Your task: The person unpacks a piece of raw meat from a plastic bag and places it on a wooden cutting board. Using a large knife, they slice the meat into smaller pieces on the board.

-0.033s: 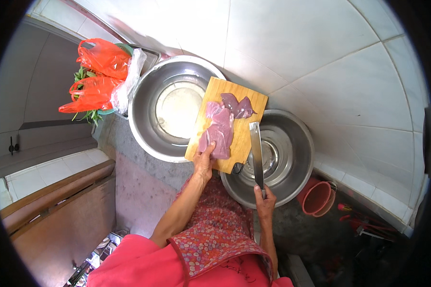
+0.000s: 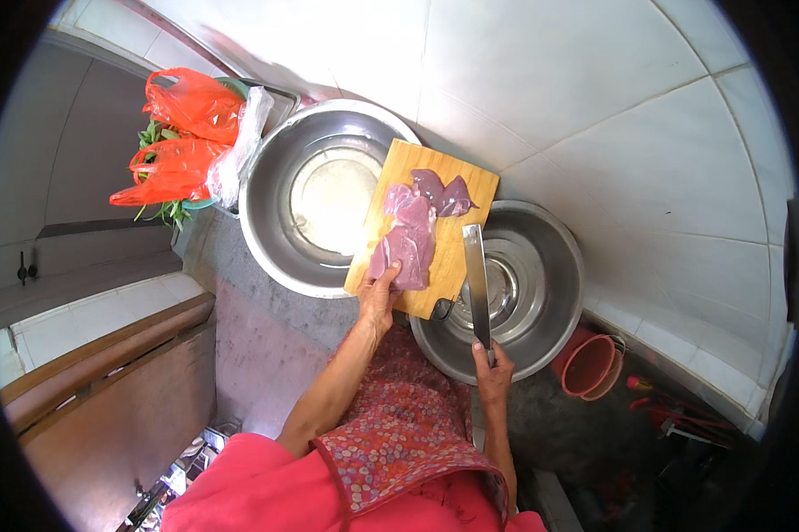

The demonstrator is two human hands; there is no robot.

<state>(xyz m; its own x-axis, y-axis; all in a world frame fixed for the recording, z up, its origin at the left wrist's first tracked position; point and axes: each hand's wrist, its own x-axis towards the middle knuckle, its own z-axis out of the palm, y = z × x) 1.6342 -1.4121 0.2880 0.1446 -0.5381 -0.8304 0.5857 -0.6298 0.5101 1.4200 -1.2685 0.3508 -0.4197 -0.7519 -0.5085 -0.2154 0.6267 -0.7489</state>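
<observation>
My left hand (image 2: 378, 297) grips the wooden cutting board (image 2: 476, 177) at its lower left, with the thumb resting on a pale pink slab of raw meat (image 2: 407, 248). Darker red raw pieces (image 2: 441, 195) lie at the upper end of the board. My right hand (image 2: 493, 366) is closed on the handle of a long-bladed knife (image 2: 476, 279), whose blade points up beside the board's right edge. The board sits over a steel basin with a little water (image 2: 302, 213) on the left and a second steel basin (image 2: 537, 284) on the right.
Red plastic bags (image 2: 187, 164) with leafy greens (image 2: 173, 213) and a clear bag (image 2: 234, 173) lie at upper left. A tiled wall (image 2: 595, 97) rises behind the basins. A red bucket (image 2: 583, 359) stands at right. A wood-edged tiled ledge (image 2: 116, 341) runs at lower left.
</observation>
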